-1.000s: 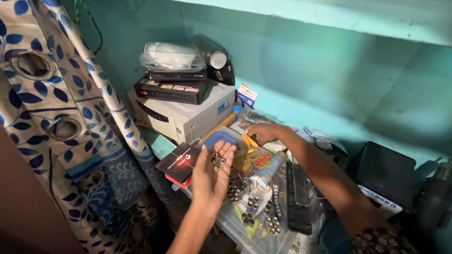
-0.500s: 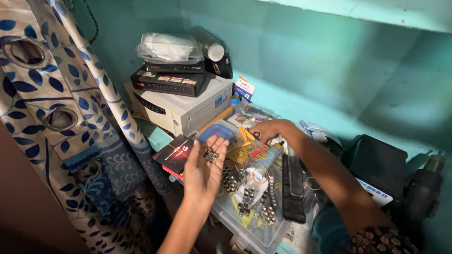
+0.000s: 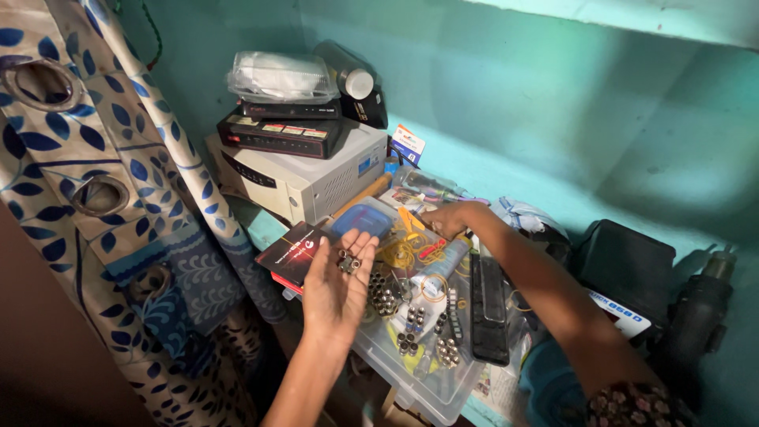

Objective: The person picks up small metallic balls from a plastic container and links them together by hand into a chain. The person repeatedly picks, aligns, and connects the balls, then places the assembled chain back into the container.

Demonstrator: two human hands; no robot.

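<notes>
My left hand [image 3: 336, 285] is held palm up over the near left corner of a clear plastic box [image 3: 443, 389]. Several small metal connectors [image 3: 346, 263] rest on its open palm near the fingers. My right hand [image 3: 449, 218] reaches across to the far side of the box and touches the clutter there, among yellow rubber bands [image 3: 403, 251] and a white tube [image 3: 439, 270]. Its fingertips are partly hidden. More metal connectors [image 3: 385, 294] lie in groups inside the box.
A black remote [image 3: 489, 308] lies along the box. Behind it stands a cream-coloured case [image 3: 304, 180] with black set-top boxes [image 3: 281, 134] stacked on top. A blue-leaf curtain [image 3: 95, 213] hangs at the left. A black unit [image 3: 624, 269] sits at the right against the teal wall.
My left hand has stayed palm up with the connectors on it. My right hand has shifted slightly at the far side of the box. The view has moved a little.
</notes>
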